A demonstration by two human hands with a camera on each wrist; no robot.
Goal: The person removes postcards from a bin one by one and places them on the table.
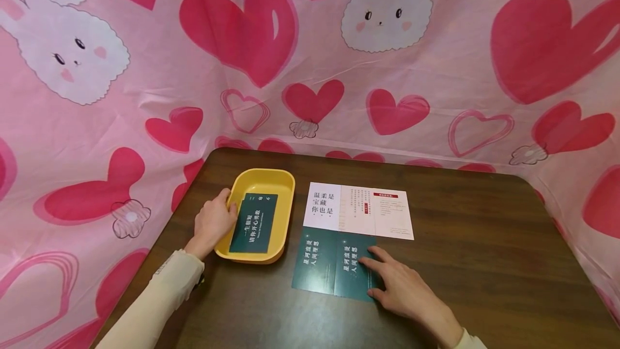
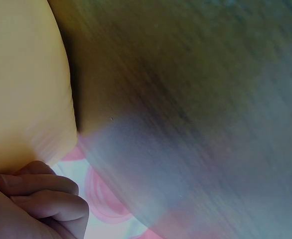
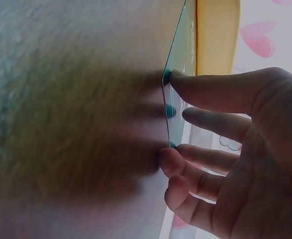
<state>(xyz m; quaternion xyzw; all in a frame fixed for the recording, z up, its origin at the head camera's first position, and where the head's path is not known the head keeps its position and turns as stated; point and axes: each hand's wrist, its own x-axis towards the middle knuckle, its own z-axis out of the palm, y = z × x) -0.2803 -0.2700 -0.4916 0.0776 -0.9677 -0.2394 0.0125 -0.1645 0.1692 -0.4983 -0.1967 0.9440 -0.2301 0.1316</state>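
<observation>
My left hand (image 1: 215, 223) grips the left rim of a yellow plastic tray (image 1: 286, 187); in the left wrist view its fingers (image 2: 51, 201) are curled at the tray's edge. Inside the tray lies a dark green card (image 1: 253, 224) with white writing. My right hand (image 1: 404, 284) has its fingers spread, with fingertips on the right edge of a dark green printed card (image 1: 346, 279). Against that card's left side lies a matching green card (image 1: 312, 268). In the right wrist view, the thumb (image 3: 211, 92) and fingertips touch the card's edge, which lies on the table.
Above the green cards lie a white card (image 1: 323, 220) with black characters and cream printed cards (image 1: 394, 217), edges meeting. All rest on a dark wooden table (image 1: 484, 241). Pink cloth (image 1: 310, 58) with hearts and rabbits hangs behind and at the sides.
</observation>
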